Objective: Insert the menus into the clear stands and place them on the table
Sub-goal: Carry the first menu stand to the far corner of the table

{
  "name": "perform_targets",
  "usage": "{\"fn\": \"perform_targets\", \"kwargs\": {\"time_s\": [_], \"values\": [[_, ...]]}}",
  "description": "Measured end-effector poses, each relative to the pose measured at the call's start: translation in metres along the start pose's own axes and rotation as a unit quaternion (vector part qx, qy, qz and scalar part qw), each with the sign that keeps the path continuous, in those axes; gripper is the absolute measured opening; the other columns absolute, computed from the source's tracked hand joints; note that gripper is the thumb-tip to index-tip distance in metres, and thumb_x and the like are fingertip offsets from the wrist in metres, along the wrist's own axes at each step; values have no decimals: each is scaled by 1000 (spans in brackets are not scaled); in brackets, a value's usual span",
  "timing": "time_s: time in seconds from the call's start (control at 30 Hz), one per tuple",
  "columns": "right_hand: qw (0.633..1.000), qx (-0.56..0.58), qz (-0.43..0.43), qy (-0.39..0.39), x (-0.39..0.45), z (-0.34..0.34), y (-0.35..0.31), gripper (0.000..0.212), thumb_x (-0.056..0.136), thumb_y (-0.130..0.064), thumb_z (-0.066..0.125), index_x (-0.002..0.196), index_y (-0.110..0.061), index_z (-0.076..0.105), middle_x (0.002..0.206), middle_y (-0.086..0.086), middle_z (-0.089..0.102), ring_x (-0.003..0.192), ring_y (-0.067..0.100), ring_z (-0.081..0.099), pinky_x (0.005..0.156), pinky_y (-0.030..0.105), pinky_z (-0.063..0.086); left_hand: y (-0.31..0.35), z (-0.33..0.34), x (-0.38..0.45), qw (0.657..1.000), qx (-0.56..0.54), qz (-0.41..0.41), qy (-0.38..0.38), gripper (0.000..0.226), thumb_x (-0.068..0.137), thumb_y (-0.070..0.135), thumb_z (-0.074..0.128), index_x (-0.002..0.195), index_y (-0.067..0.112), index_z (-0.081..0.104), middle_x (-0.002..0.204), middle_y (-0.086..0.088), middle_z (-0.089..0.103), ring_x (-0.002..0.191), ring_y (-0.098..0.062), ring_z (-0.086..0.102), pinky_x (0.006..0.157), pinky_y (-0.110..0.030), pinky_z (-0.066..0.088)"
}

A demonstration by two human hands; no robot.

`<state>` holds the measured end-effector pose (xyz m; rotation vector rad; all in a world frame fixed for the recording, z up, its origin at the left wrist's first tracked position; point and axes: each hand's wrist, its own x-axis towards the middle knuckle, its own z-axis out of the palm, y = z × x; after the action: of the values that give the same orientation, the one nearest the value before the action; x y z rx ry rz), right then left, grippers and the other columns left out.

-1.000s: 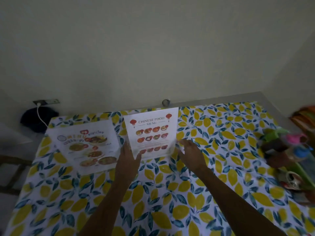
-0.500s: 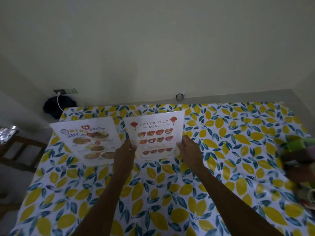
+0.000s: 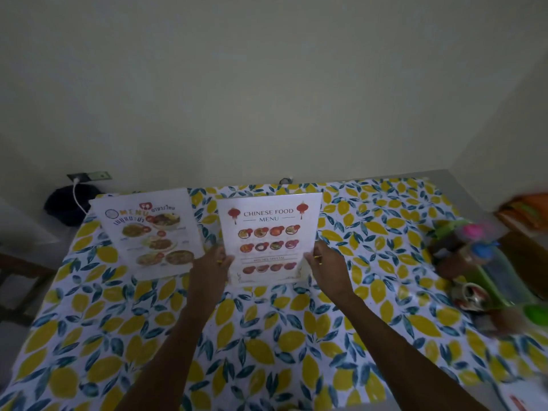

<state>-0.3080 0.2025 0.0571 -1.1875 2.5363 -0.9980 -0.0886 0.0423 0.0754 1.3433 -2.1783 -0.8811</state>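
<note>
The Chinese food menu (image 3: 269, 235) stands upright in its clear stand on the lemon-print tablecloth (image 3: 267, 336), near the far middle of the table. My left hand (image 3: 212, 268) grips its lower left edge and my right hand (image 3: 327, 266) grips its lower right edge. A second menu with Thai text (image 3: 148, 232) stands in its own clear stand just to the left, a narrow gap apart, and neither hand touches it.
A green tray (image 3: 501, 289) with bottles, a pink-capped one and a blue-capped one, sits at the table's right edge. A wall rises behind the table with a socket and white cable (image 3: 77, 191) at the far left. A dark bag (image 3: 66, 206) lies there.
Both hands have closed on the lower edges of the Chinese menu stand; the right hand moved from the cloth onto its edge. The view shifted slightly.
</note>
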Motion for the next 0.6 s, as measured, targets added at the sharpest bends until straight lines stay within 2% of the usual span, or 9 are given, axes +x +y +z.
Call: {"fn": "perform_targets", "kwargs": {"time_s": [0.1, 0.27, 0.33, 0.43, 0.53, 0.6], "values": [[1000, -1, 7, 8, -21, -19, 7, 21, 94, -30, 60, 85, -13, 54, 80, 8, 69, 72, 23, 66, 63, 43, 55, 7, 3, -15, 1000, 3, 26, -15, 18, 92, 29, 65, 98, 12, 62, 87, -7, 73, 78, -26, 69, 66, -37, 54], [999, -8, 25, 28, -37, -53, 22, 22, 93, -30, 61, 83, -13, 52, 77, 8, 68, 69, 22, 65, 61, 44, 55, 37, 11, -28, 996, 6, 82, -24, 16, 91, 22, 67, 93, 6, 64, 87, -10, 73, 78, -28, 68, 62, -28, 40], [999, -16, 32, 38, -37, -68, 27, 21, 93, -29, 62, 84, -12, 54, 79, 8, 69, 70, 20, 65, 61, 41, 55, 51, 15, -29, 994, -3, 104, -32, 15, 92, 23, 66, 92, 8, 65, 85, -8, 74, 75, -25, 69, 60, -27, 40], [998, -18, 29, 54, -32, -91, 34, 19, 93, -28, 62, 86, -11, 57, 84, 7, 71, 73, 17, 66, 64, 37, 55, 75, 22, -24, 990, -15, 131, -39, 15, 92, 22, 66, 99, 9, 68, 89, -7, 76, 72, -20, 69, 59, -26, 45], [997, -22, 36, 66, -22, -117, 43, 20, 93, -28, 63, 86, -11, 55, 84, 8, 71, 74, 20, 68, 64, 40, 56, 102, 32, -13, 987, -24, 151, -42, 16, 92, 24, 66, 102, 11, 68, 93, -5, 76, 78, -23, 71, 64, -34, 56], [996, -36, 44, 75, -10, -136, 52, 20, 92, -28, 63, 86, -11, 55, 83, 9, 70, 73, 23, 68, 62, 38, 54, 121, 41, -3, 985, -18, 169, -42, 14, 92, 27, 66, 100, 15, 66, 91, -2, 76, 77, -21, 71, 63, -35, 57]]}}
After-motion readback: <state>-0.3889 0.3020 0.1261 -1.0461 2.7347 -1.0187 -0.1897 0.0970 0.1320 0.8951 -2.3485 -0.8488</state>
